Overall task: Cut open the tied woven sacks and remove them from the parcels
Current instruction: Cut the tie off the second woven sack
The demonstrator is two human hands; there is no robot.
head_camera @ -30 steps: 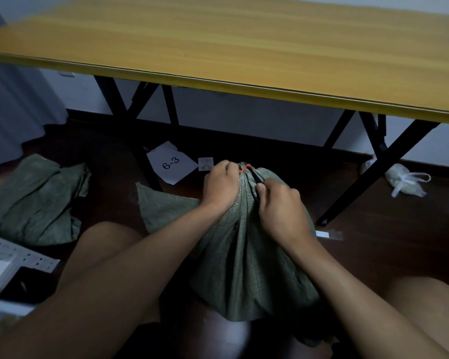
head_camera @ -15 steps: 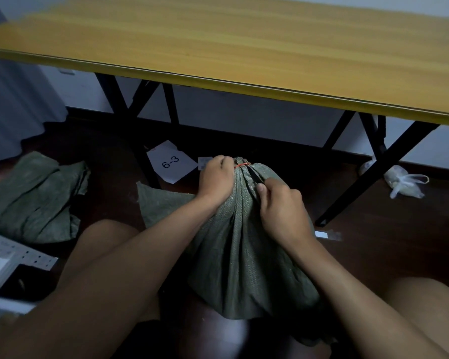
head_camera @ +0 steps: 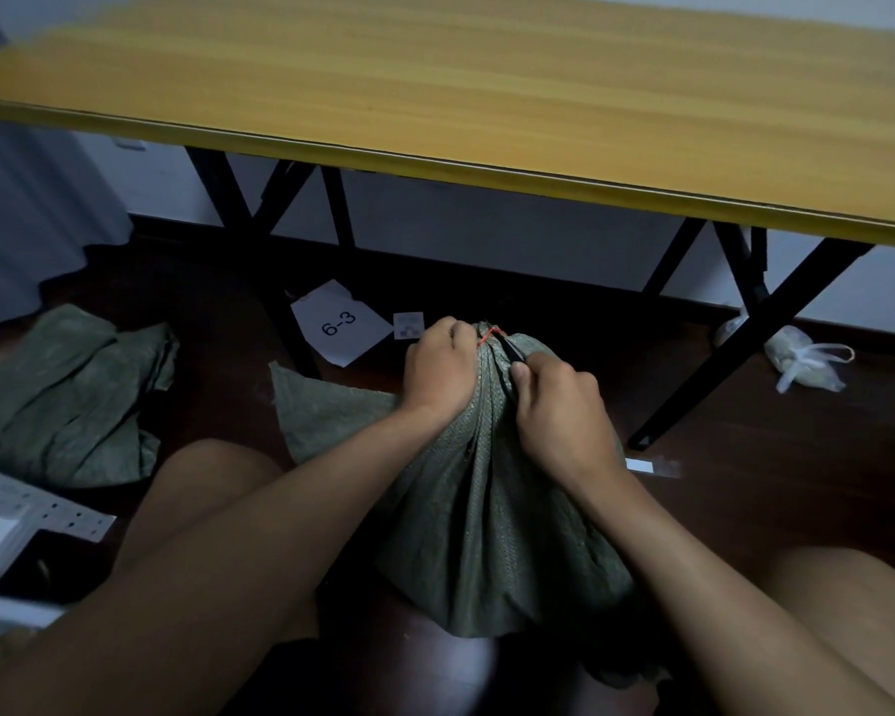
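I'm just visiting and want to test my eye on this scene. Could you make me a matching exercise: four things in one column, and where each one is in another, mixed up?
Things:
1. Red tie
2. White paper marked 6-3
3. Crumpled green woven sack
4. Knotted clear plastic bag

Places:
A. On the floor at far left
B. Around the gathered neck of the green woven sack between the hands
C. By the table's right legs
D. On the floor under the yellow wooden table

Pairs: 1-B, 2-D, 3-A, 4-C

sack (head_camera: 492, 509) contents hidden, small label (head_camera: 409, 325) unreadable
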